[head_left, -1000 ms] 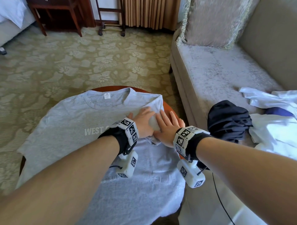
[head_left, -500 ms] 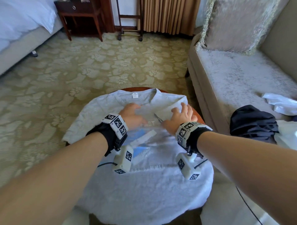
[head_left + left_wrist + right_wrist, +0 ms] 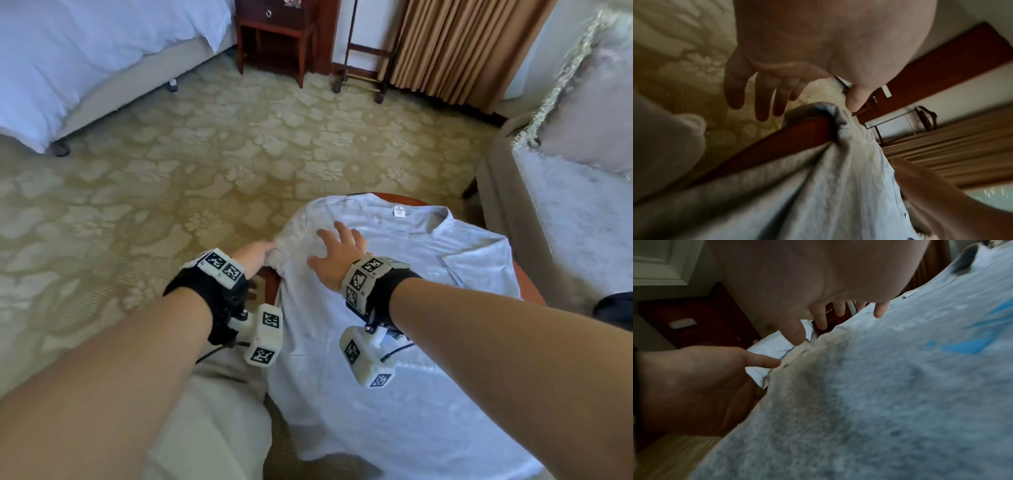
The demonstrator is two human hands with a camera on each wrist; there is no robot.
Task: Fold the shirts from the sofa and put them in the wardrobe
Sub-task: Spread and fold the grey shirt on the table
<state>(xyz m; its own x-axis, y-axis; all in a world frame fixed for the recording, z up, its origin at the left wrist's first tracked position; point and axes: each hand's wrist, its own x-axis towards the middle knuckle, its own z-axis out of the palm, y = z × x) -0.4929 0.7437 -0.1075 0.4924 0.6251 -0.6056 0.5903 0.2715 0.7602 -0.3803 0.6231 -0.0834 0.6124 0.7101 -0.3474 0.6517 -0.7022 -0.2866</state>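
Sofa (image 3: pixel 565 212) off to R of both hands, more clothes at its edge. Table (image 3: pixel 529 284) under hands, shirt (image 3: pixel 394 359) spread flat on it, collar away from the wrists. Step: folding, R side looks tucked in already, L side next. R hand (image 3: pixel 337 255) w/ fingers spread, flat on shirt near L shoulder. L hand (image 3: pixel 251 255) just beside it at the sleeve (image 3: pixel 291 240), fingers loose, not clamped yet. Next: pinch sleeve, fold it inward over chest, R hand pins the crease.
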